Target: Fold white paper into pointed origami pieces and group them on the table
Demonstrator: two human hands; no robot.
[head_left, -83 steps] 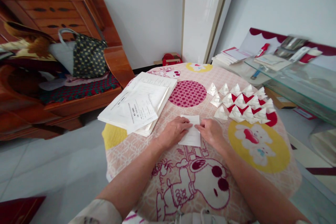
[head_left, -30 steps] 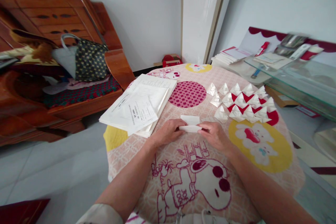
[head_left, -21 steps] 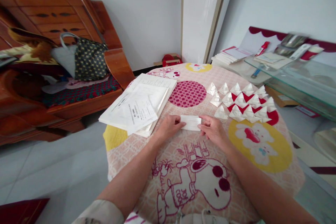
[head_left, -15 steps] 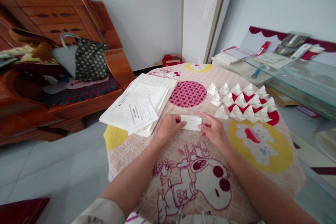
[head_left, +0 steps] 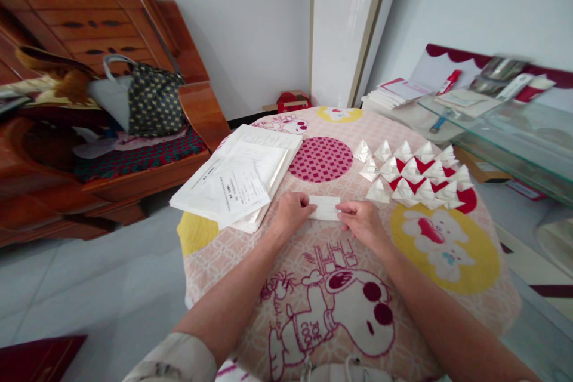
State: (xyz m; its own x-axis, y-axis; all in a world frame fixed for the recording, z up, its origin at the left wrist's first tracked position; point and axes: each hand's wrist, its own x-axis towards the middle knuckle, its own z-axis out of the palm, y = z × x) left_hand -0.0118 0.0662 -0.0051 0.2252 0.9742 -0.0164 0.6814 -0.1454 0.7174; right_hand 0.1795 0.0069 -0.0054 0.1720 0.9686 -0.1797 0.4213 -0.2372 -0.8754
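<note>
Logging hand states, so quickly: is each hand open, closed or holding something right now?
Left hand: closed, fingers holding the paper at its left end.
Right hand: closed, fingers holding its right end.

This looks like a home, likely its living room — a carved wooden settee with a patterned bag on its seat, a tall white air conditioner in the corner, a cartoon-dog tablecloth — and pale floor tiles

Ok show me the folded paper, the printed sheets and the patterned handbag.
Folded paper (head_left: 324,208): head view, middle of its upper face.
Printed sheets (head_left: 240,184): head view, uppermost sheet.
Patterned handbag (head_left: 150,99): head view, dark side.
</note>
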